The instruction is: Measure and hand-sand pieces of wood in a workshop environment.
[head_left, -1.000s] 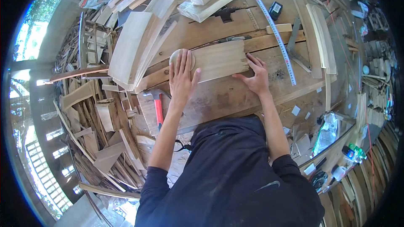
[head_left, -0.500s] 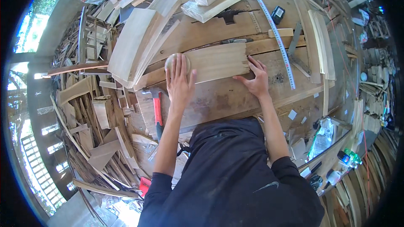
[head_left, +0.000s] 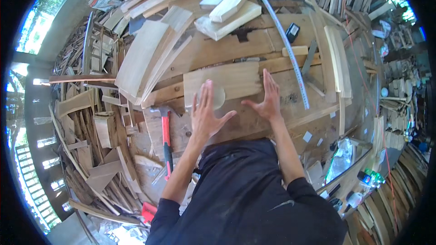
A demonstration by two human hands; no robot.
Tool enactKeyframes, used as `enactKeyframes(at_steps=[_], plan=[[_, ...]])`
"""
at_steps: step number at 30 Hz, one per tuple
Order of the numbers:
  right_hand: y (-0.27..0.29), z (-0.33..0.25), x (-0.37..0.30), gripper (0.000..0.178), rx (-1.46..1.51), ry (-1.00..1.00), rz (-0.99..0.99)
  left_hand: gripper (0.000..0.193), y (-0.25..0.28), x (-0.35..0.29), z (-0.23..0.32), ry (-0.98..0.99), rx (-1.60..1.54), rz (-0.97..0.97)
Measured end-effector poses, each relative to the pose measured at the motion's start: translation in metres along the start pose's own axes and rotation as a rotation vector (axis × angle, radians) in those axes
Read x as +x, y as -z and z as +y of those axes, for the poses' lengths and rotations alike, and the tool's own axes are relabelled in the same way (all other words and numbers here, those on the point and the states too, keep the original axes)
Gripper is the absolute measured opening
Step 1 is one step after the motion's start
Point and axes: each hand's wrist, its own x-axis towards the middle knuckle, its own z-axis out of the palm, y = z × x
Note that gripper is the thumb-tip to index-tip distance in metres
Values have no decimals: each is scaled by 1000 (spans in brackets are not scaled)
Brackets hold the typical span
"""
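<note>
A pale wooden board [head_left: 236, 78] lies flat on the workbench [head_left: 236, 122] in front of me. On the board's near left part rests a round, pale, see-through-looking disc [head_left: 219, 98], partly covered by my left hand [head_left: 205, 114]. That hand is open, fingers stretched upward and thumb spread; whether it touches the disc I cannot tell. My right hand [head_left: 268, 99] is at the board's right end, fingers straight and thumb out, with nothing in it. Left of my left hand lies a hammer [head_left: 165, 129] with a red and black handle.
A tape measure blade [head_left: 282, 36] stretches across the bench at the right, near a small black device [head_left: 292, 31]. Stacked thin boards [head_left: 145, 54] lie at the left, pale blocks [head_left: 231, 13] at the back. A metal square [head_left: 309, 59] sits at the right; scrap wood [head_left: 100, 159] fills the left side.
My left hand has slid from the board's left end toward me and right, and the disc has shifted right along the board. My right hand's fingers have straightened off the board's end.
</note>
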Motion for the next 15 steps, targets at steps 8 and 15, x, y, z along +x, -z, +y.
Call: enactKeyframes(at_steps=[8,15], plan=[[-4,-77,10,85,-27,248,-246,109,-14,-2,-51,312,-164,238],[-34,-62,-1,55,-32,417,-403,117,-19,-18,-57,174,-260,177]])
